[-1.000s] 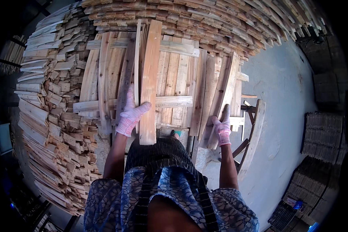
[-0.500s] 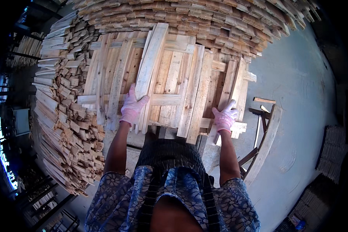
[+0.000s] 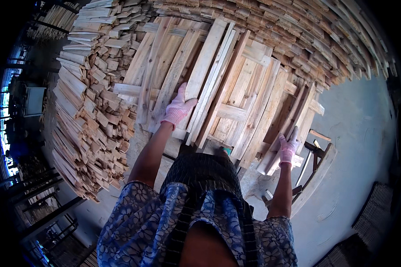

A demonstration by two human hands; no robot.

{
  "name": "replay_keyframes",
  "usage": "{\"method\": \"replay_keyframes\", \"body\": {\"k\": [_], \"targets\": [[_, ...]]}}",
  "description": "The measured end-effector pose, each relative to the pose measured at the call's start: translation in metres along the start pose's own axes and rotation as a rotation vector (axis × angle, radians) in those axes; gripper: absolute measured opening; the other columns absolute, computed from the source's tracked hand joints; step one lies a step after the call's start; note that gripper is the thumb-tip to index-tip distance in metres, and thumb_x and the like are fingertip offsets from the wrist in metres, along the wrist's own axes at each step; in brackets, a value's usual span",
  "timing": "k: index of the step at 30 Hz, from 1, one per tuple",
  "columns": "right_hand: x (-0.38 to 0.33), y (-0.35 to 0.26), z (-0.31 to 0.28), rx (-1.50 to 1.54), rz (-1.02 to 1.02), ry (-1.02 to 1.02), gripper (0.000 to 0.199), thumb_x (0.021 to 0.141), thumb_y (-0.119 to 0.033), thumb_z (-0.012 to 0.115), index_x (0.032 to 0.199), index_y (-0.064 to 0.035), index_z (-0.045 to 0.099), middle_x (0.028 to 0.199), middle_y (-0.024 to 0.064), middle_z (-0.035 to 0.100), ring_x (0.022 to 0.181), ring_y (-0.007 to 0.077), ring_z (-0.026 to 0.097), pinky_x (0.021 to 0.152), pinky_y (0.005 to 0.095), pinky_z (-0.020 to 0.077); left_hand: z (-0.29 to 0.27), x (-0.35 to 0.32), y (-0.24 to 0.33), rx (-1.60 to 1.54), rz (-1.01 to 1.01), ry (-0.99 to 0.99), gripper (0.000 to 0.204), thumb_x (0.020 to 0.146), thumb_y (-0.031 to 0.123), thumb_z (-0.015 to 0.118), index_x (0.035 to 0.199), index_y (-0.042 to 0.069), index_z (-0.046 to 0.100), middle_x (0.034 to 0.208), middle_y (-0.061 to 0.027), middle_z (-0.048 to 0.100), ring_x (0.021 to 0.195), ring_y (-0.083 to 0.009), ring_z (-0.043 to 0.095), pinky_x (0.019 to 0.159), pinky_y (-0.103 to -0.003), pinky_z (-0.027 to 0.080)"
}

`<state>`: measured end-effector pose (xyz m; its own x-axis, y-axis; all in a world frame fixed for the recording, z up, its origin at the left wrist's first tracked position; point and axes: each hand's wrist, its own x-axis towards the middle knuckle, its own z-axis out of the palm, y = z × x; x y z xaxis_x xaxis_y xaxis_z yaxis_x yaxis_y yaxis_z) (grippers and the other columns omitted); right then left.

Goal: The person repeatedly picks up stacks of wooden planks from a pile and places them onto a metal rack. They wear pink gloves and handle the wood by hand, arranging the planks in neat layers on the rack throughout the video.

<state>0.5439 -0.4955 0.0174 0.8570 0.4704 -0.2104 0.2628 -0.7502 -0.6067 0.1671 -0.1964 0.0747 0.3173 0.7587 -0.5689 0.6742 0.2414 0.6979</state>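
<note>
Pink-and-white gloves cover both my hands. My left hand [image 3: 179, 110] grips the lower part of a wide pale plank [image 3: 206, 62], thumb across its face and fingers at its left edge. Narrow slats [image 3: 216, 78] lie along that plank's right side. Further right, my right hand [image 3: 289, 146] is closed round the lower part of another plank [image 3: 297, 115], its thumb on the left. Both planks lie across a layer of boards with crosspieces [image 3: 231, 112]. My fingers' undersides are hidden.
Stacked boards [image 3: 272, 38] rise along the far side, and a tall pile of board ends [image 3: 91, 102] stands at the left. A wooden frame with a curved-looking beam [image 3: 318, 175] is on the floor at the right. Dark-edged stacks [image 3: 378, 209] stand at the far right.
The view has shifted, so boards and hands appear further right and tilted. The left plank has turned or slid leftward over the layer, showing narrow slats at its right. Both hands stay on planks.
</note>
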Motion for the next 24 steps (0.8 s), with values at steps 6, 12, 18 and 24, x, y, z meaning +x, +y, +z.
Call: {"method": "replay_keyframes", "body": {"k": [6, 12, 18, 24], "targets": [[0.003, -0.034, 0.038, 0.354, 0.007, -0.134, 0.089, 0.085, -0.007, 0.076, 0.160, -0.0179, 0.031, 0.160, 0.0188, 0.034, 0.144, 0.0333, 0.038, 0.117, 0.0404, 0.0335, 0.019, 0.007, 0.002, 0.127, 0.126, 0.182, 0.083, 0.089, 0.029, 0.072, 0.158, 0.017, 0.027, 0.147, -0.0217, 0.052, 0.132, -0.0387, 0.053, 0.110, -0.041, 0.042], [0.005, -0.057, -0.002, -0.038, 0.073, -0.031, 0.082, 0.086, -0.012, 0.074, 0.158, -0.0238, 0.037, 0.140, 0.0238, 0.051, 0.123, 0.0365, 0.055, 0.104, 0.0442, 0.0445, -0.039, -0.031, 0.007, -0.305, 0.317, 0.127, 0.080, 0.089, 0.018, 0.074, 0.156, 0.008, 0.032, 0.142, -0.0164, 0.057, 0.125, -0.0268, 0.058, 0.106, -0.034, 0.045], [0.012, -0.004, -0.010, -0.211, -0.025, 0.018, 0.059, 0.098, -0.026, 0.064, 0.153, -0.0215, 0.044, 0.124, 0.0275, 0.053, 0.112, 0.0430, 0.059, 0.097, 0.0456, 0.0489, -0.033, -0.081, 0.028, -0.380, 0.418, -0.038, 0.077, 0.094, 0.008, 0.068, 0.158, 0.004, 0.027, 0.147, -0.0126, 0.050, 0.128, -0.0190, 0.052, 0.108, -0.031, 0.043], [0.028, 0.037, 0.045, -0.027, -0.214, -0.120, 0.055, 0.097, -0.008, 0.054, 0.149, -0.0264, 0.051, 0.125, 0.0268, 0.051, 0.113, 0.0397, 0.058, 0.100, 0.0393, 0.0480, 0.099, -0.091, 0.045, -0.564, 0.365, -0.333, 0.074, 0.094, 0.007, 0.070, 0.157, 0.005, 0.030, 0.150, -0.0110, 0.046, 0.132, -0.0190, 0.048, 0.109, -0.032, 0.042]]}}
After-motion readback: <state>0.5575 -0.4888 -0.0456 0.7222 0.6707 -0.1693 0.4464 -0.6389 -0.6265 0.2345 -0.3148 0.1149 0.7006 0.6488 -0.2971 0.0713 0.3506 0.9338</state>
